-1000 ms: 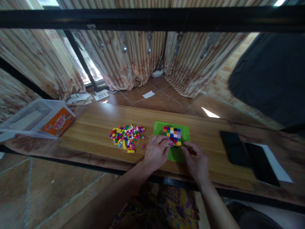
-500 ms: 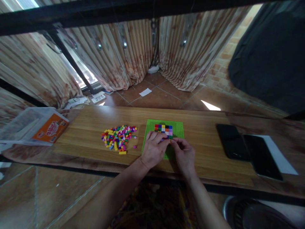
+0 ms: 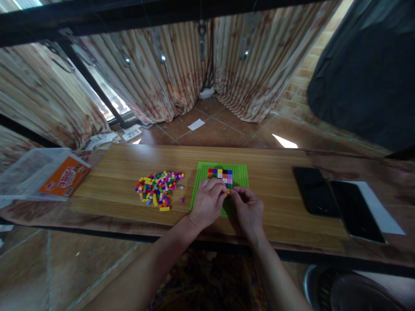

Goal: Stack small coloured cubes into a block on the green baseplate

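Observation:
A green studded baseplate (image 3: pixel 240 172) lies on the wooden board, with a block of multicoloured toy bricks (image 3: pixel 225 176) near its middle. My left hand (image 3: pixel 209 203) covers the block's front left part, thumb and fingers closed together. From the right, my right hand (image 3: pixel 249 209) reaches in with thumb and forefinger pinched. A small yellow toy brick (image 3: pixel 228 191) shows between the fingertips of both hands, at the block's front edge. Fingers hide whatever else they touch. To the left spreads a pile of loose toy bricks (image 3: pixel 160 185).
A clear plastic box (image 3: pixel 19 172) with an orange label stands at the far left. Two black flat devices, one a phone-like slab (image 3: pixel 315 190) and the other a second slab (image 3: pixel 356 211), lie at the right by a white sheet (image 3: pixel 384 211). Curtains (image 3: pixel 181 77) hang beyond the table.
The view has shifted, so the table things sit further left. My right hand has come closer to my left; their fingertips now meet at the yellow brick by the block's front edge.

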